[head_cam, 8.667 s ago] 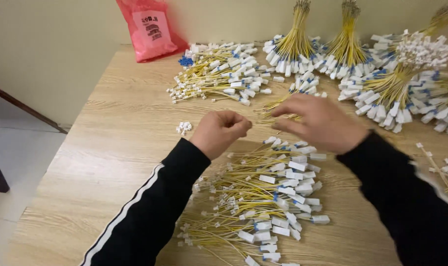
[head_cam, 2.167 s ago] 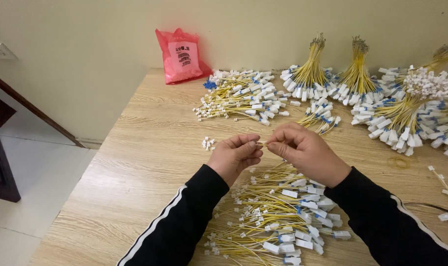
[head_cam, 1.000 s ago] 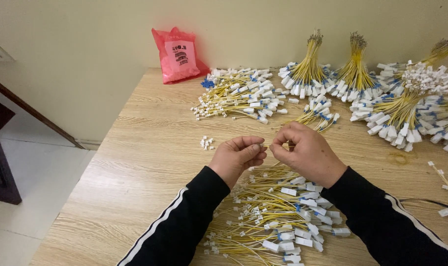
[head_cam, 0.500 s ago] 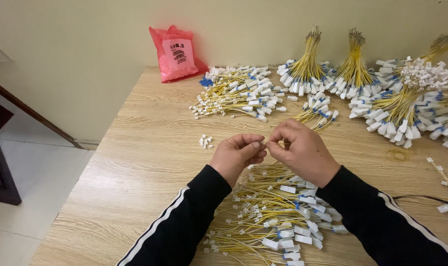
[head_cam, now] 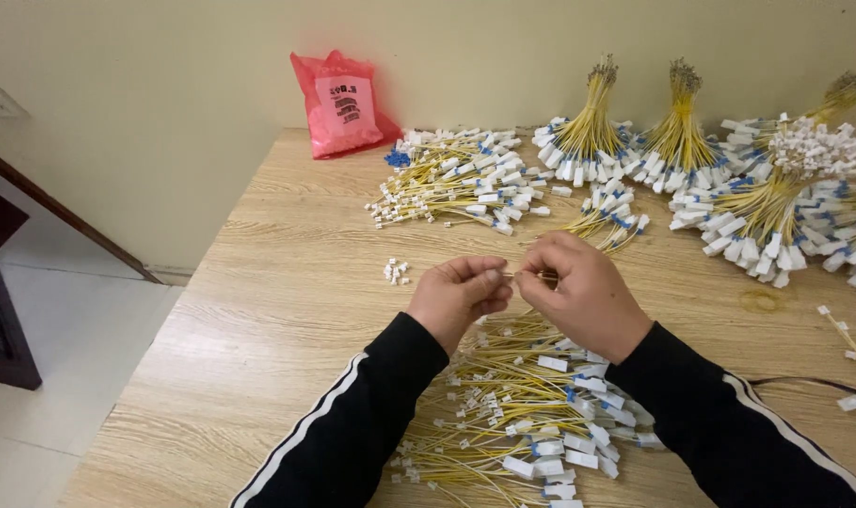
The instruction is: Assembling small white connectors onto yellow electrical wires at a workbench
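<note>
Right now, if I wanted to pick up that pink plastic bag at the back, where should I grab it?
Probably by the crumpled top of the pink plastic bag, coming from above and the front. It leans against the wall at the table's far edge, so its back is blocked, while the bunched top is free to pinch.

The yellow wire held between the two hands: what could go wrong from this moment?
1. The left hand and right hand pinch the wire at the fingertips only; it may slip into the loose pile below and get lost.
2. The small white parts lie loose near the left hand; a sleeve might sweep them away.
</note>
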